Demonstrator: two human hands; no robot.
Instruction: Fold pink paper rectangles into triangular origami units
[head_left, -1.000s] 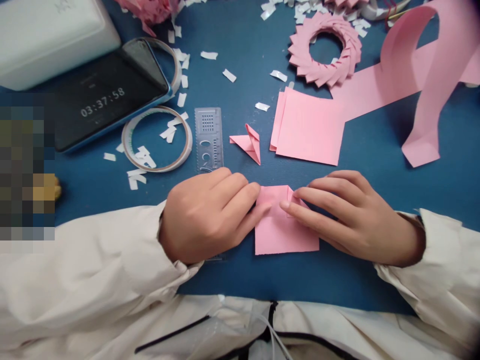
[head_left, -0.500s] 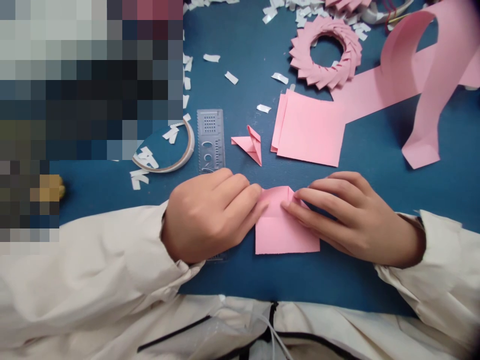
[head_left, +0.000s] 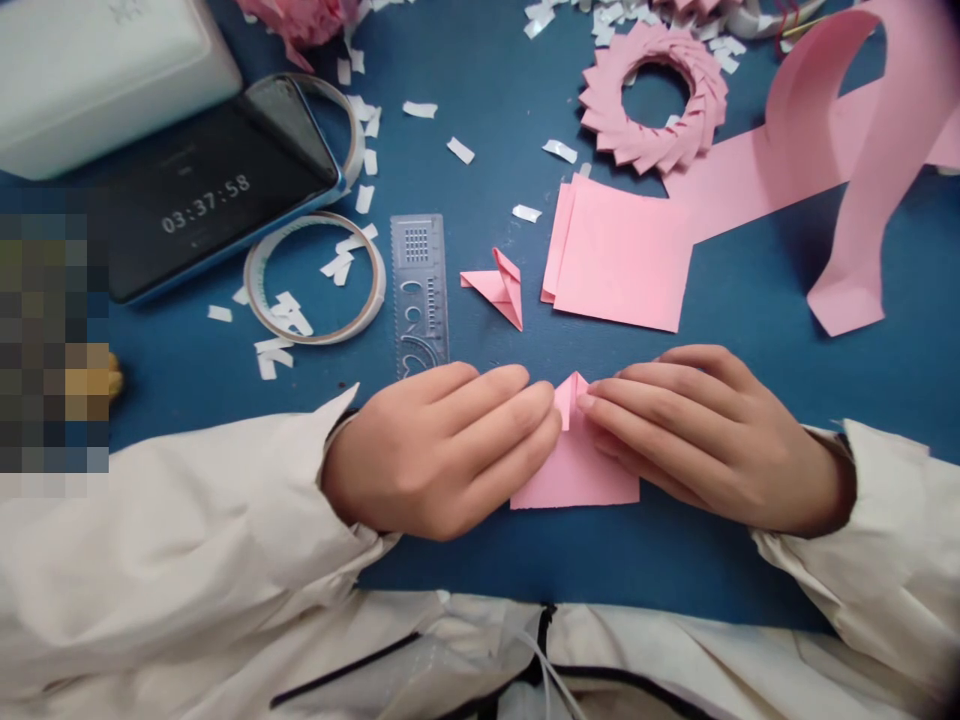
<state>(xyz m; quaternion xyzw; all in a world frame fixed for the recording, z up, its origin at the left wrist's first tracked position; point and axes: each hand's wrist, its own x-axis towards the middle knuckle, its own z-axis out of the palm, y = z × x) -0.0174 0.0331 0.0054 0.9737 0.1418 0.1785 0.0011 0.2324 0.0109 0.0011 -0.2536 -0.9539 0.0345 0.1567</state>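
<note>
A small sheet of pink paper [head_left: 574, 475] lies on the blue table in front of me, its two top corners folded in to a point. My left hand [head_left: 450, 445] presses on the left flap, fingers held together. My right hand [head_left: 690, 430] holds the right flap, its fingertips near the centre crease; the thumb is hidden. Just beyond my hands lies a folded pink paper piece [head_left: 499, 288]. To its right is a stack of pink paper squares [head_left: 619, 255]. A clear plastic ruler [head_left: 418, 285] runs partly beneath my left hand.
A ring of folded pink paper [head_left: 600, 105] lies at the back, beside a curling pink paper strip [head_left: 862, 220]. At left are a roll of tape [head_left: 379, 290], a phone [head_left: 225, 190] and a white box [head_left: 112, 80]. White paper scraps [head_left: 461, 150] are scattered about.
My left hand has moved right and brought the paper's left corner down to the middle, making a peak. My right hand stays at the right flap.
</note>
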